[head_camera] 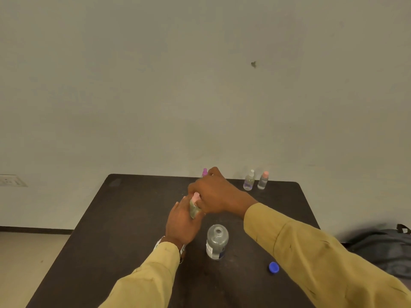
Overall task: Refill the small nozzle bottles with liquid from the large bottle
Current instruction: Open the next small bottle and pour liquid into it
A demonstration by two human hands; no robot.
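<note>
The large clear bottle [217, 242] stands uncapped near the middle of the dark table [124, 230], and its blue cap [273, 267] lies to the right. Just beyond it my left hand [181, 221] holds a small nozzle bottle [194, 207] with a pink nozzle top. My right hand [213, 193] reaches across from the right and pinches that bottle at its top. Another small bottle with a purple cap [204, 172] shows behind my right hand, mostly hidden. Two more small bottles, one white-capped [249, 181] and one pink-capped [263, 180], stand at the far right.
The table's far edge meets a plain wall. A dark backpack [384, 250] lies on the floor to the right of the table. A wall socket [11, 180] sits low at the left.
</note>
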